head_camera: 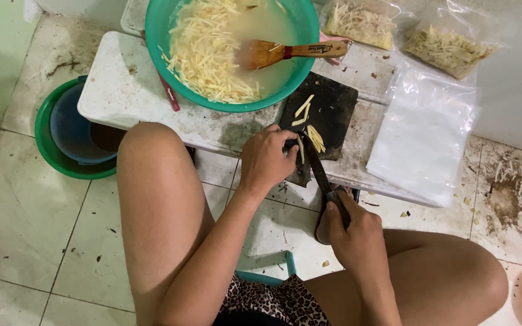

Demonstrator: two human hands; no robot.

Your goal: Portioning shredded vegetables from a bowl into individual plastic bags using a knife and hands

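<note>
Head view: right hand (357, 226) grips a knife (318, 166), left hand (267, 158) pins pale strips (301, 148) on the black board (327, 105).

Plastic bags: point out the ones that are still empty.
The flat stack of clear bags right of the black cutting board; the two bags behind it, and, hold pale shreds.

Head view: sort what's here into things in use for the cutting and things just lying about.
In use:
- left hand, pinning the pale strips
- right hand, gripping the knife
- pale strips
- dark cutting board

Lying about:
- green basin of shreds in water
- wooden spoon
- filled bags
- stack of clear bags
- green bucket
</note>
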